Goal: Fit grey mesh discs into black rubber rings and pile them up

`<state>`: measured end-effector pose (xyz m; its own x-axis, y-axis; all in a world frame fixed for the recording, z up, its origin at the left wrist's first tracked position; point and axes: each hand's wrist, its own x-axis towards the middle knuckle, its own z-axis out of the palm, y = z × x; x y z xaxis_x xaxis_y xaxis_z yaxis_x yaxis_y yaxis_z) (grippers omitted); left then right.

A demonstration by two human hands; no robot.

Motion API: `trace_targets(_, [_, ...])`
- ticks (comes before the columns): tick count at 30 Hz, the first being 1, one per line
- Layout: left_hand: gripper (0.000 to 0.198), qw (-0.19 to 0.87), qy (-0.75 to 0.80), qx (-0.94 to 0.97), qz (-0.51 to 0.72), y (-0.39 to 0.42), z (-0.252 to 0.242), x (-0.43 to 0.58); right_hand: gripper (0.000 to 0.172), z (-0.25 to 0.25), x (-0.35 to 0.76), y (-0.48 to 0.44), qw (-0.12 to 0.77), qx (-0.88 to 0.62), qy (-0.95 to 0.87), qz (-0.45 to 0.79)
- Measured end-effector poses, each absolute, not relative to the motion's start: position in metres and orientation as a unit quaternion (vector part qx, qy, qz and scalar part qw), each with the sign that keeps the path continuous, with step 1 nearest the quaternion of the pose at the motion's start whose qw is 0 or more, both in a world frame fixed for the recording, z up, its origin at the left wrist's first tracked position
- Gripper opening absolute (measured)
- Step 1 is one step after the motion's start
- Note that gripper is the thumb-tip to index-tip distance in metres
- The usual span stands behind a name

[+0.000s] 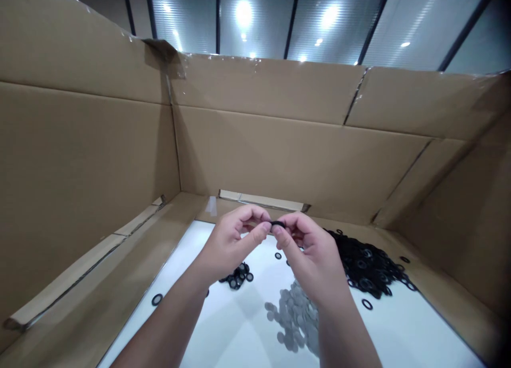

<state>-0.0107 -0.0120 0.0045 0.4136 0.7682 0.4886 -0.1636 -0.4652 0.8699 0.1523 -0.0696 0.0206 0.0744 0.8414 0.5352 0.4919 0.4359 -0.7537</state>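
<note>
Between the fingertips of both hands is a small black ring [278,224], held up over the white board [235,322]. My left hand [235,237] pinches its left side, and my right hand [309,248] grips its right side with thumb and fingers. Whether anything sits inside the ring is hidden by the fingers. Below my right hand lies a heap of small grey discs [293,315], partly covered by the forearm. Under my left hand is a small cluster of black rings with grey centres [239,276].
A large pile of black rings [365,264] lies at the right. Loose rings are scattered about, including one at left [157,299] and one at right [367,304]. Tall cardboard walls [259,149] surround the board, with a folded cardboard strip [263,200] at the back.
</note>
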Motion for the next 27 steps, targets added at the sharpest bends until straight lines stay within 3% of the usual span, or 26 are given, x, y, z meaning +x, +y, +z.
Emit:
trace_targets(11, [0.007,0.333,0.163,0.722,0.584,-0.013,-0.003,0.000,0.017,0.021,0.150,-0.082,0.530,-0.511,-0.665,0.124])
trace_targets(16, [0.011,0.349,0.153,0.781,0.495,-0.008,0.006,-0.015,0.023,0.024,0.158,-0.084,0.499,-0.497,-0.690,0.170])
trace_targets(21, [0.014,0.288,0.145,0.845,0.426,-0.005,0.018,-0.033,0.023,0.025,0.156,-0.082,0.477,-0.482,-0.702,0.218])
trace_targets(27, [0.016,0.225,0.122,0.856,0.449,-0.009,0.018,-0.030,0.024,0.023,0.154,-0.083,0.466,-0.483,-0.699,0.248])
